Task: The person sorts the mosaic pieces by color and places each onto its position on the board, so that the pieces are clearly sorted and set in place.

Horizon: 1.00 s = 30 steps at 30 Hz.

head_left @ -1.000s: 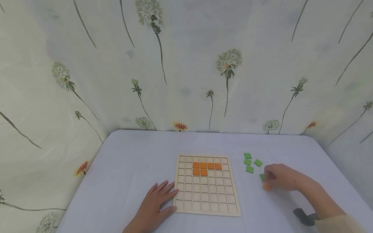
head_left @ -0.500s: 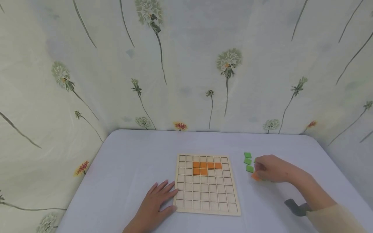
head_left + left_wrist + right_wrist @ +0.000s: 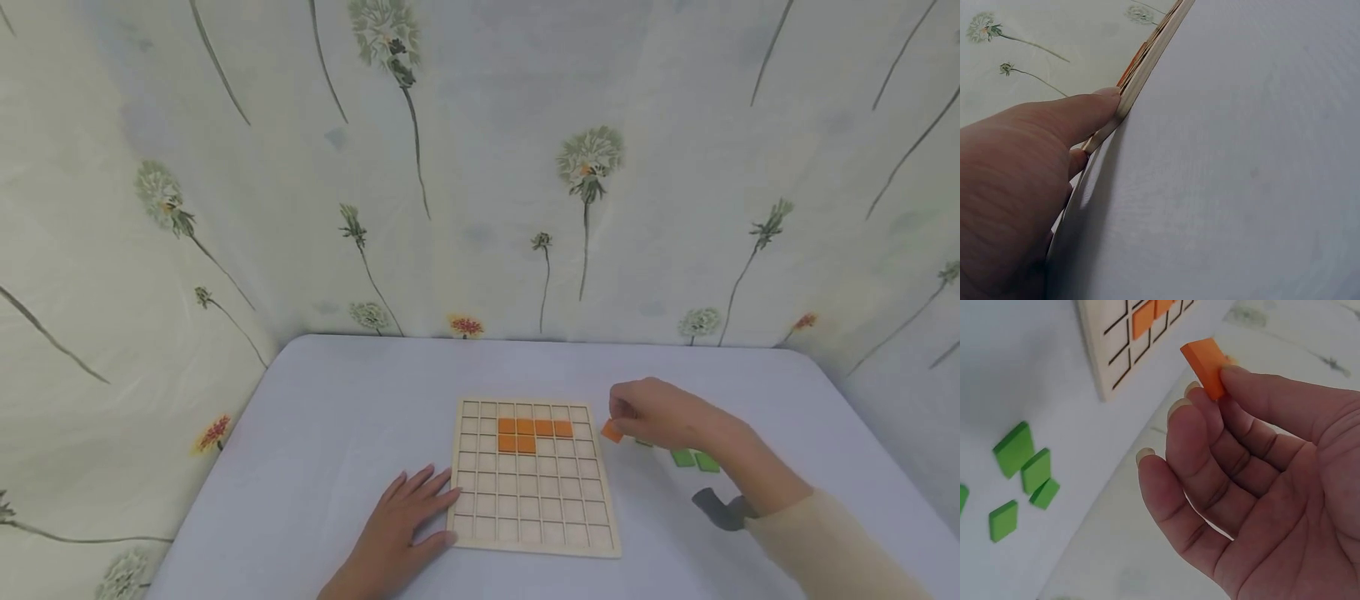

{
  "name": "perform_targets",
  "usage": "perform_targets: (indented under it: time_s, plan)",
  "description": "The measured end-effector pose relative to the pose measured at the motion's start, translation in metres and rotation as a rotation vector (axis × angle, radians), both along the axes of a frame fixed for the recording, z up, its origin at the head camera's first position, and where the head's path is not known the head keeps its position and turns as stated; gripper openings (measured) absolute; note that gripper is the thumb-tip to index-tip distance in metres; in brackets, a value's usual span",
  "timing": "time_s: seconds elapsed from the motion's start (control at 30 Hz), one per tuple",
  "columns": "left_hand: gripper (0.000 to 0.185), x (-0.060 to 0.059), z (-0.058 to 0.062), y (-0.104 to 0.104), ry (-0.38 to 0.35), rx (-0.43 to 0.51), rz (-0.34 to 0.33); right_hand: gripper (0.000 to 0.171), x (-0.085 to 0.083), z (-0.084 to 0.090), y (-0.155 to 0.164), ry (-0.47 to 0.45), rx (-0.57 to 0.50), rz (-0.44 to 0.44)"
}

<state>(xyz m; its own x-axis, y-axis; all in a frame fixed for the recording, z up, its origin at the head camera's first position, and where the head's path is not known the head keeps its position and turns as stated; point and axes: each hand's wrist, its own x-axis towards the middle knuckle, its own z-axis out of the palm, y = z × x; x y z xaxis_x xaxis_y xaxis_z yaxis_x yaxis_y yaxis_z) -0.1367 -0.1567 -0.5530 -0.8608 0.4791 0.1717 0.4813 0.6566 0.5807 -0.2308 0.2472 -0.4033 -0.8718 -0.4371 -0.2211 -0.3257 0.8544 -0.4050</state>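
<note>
A wooden grid board (image 3: 534,483) lies flat on the table, with several orange square tiles (image 3: 517,427) set in cells of its upper rows. My left hand (image 3: 405,521) rests at the board's left edge, fingers spread, its thumb (image 3: 1094,112) touching the board's side in the left wrist view. Between thumb and fingertips my right hand (image 3: 660,412) pinches one orange tile (image 3: 1207,365). That hand is raised just off the board's upper right edge, and the remaining fingers are loosely bent in the right wrist view.
Several green square tiles (image 3: 1015,450) lie scattered on the table right of the board, some hidden under the right hand in the head view. A dark grey curved piece (image 3: 723,508) shows beside the right wrist. A flower-patterned cloth (image 3: 480,167) stands behind the white table.
My right hand has carried the orange tile left and slightly up over the green tiles towards the board. The left hand and the tiles on the board stay put.
</note>
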Motion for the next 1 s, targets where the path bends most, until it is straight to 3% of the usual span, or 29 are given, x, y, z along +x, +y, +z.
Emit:
perform_targets:
  time_s: [0.37,0.6,0.8,1.0]
  plan:
    - [0.054,-0.001,0.0,0.001,-0.003,-0.009,0.002,0.01,-0.014,-0.005,-0.032,0.007,-0.034,0.014]
    - [0.055,0.0,0.001,0.0,-0.041,-0.006,0.011,0.009,-0.024,-0.016,-0.046,0.037,-0.062,0.072]
    - [0.055,0.0,-0.006,0.0,-0.018,0.034,-0.023,0.005,-0.027,-0.029,-0.051,0.002,-0.048,0.04]
    - [0.055,-0.001,-0.002,0.0,-0.01,0.028,-0.02,0.007,-0.033,-0.038,-0.056,0.025,-0.036,0.081]
